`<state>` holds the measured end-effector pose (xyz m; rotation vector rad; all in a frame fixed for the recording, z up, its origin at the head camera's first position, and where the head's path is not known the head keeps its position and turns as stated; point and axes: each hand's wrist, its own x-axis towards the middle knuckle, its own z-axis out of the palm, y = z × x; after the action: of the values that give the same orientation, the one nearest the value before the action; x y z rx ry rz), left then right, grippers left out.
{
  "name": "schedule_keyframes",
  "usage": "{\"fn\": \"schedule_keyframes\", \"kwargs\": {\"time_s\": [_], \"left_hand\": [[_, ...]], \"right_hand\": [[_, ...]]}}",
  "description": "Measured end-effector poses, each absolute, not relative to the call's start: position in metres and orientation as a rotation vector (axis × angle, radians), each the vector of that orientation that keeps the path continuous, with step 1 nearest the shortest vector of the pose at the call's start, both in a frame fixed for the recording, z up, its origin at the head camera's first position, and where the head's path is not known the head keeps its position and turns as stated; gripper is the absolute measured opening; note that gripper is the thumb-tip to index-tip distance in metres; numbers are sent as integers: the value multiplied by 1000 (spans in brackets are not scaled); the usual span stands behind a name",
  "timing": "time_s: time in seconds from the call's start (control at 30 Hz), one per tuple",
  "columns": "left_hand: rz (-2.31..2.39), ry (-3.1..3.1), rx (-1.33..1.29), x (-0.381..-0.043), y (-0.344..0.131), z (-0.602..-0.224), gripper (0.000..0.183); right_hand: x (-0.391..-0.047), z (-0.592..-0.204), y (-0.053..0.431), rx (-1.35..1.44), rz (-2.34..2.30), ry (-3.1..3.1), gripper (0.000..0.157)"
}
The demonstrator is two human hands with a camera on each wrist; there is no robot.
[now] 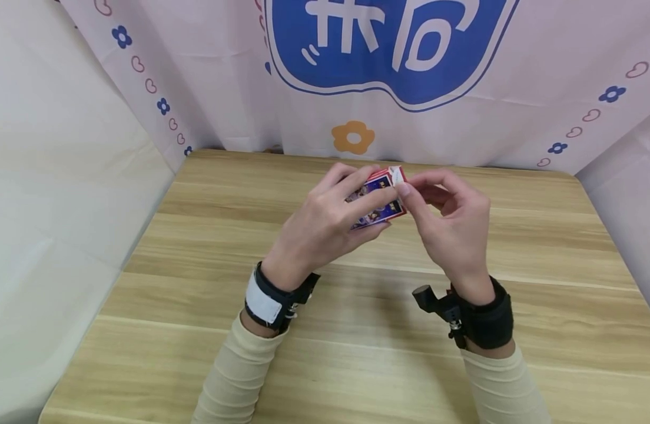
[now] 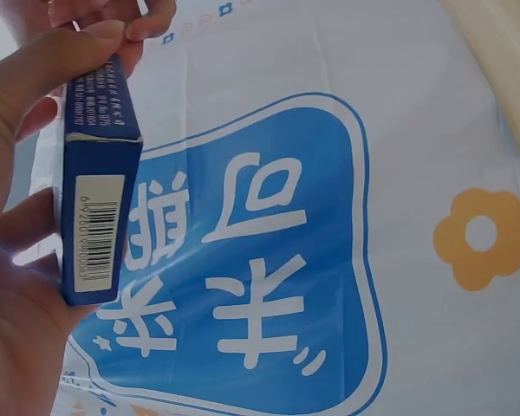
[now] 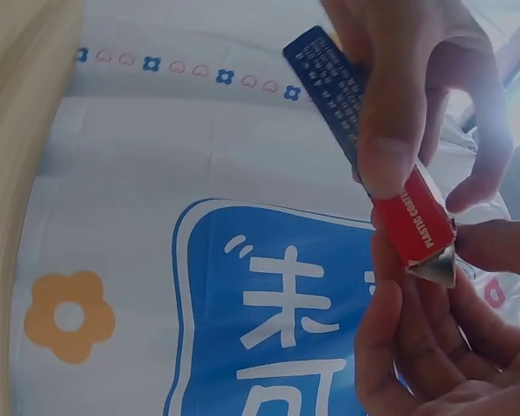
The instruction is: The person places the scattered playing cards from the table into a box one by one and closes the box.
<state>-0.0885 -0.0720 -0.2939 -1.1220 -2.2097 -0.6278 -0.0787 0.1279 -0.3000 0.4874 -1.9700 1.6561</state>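
A small playing-card box (image 1: 374,218) with a colourful printed face is held above the table in the head view. My left hand (image 1: 325,215) grips it from the left, fingers across the face and the thumb along an edge. A barcode shows on the blue end of the box (image 2: 95,234) in the left wrist view. At the other end, a torn whitish flap (image 1: 397,175) stands up, and my right hand (image 1: 454,221) pinches there with thumb and forefinger. In the right wrist view this end is red with "PLASTIC COATED" lettering. The contents are hidden.
Below the hands lies a wood-grain table (image 1: 357,353). A white cloth (image 1: 214,88) with a blue emblem and flowers hangs along its back edge, and white sheeting (image 1: 44,194) stands at the left. Each wrist wears a black strap (image 1: 486,312) with a small camera.
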Motion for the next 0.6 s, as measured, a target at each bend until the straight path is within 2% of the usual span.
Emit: {"fn": "schedule_keyframes", "kwargs": {"time_s": [0.43,0.6], "left_hand": [[-662,-2159,-1128,-90,-71,-296,44],[-645,-2162,-1120,-89,-70,-296,46]], "right_hand": [[-78,-296,130,469,1835,-1887,17],[-78,-299,128,500,1688,-1925,15]]}}
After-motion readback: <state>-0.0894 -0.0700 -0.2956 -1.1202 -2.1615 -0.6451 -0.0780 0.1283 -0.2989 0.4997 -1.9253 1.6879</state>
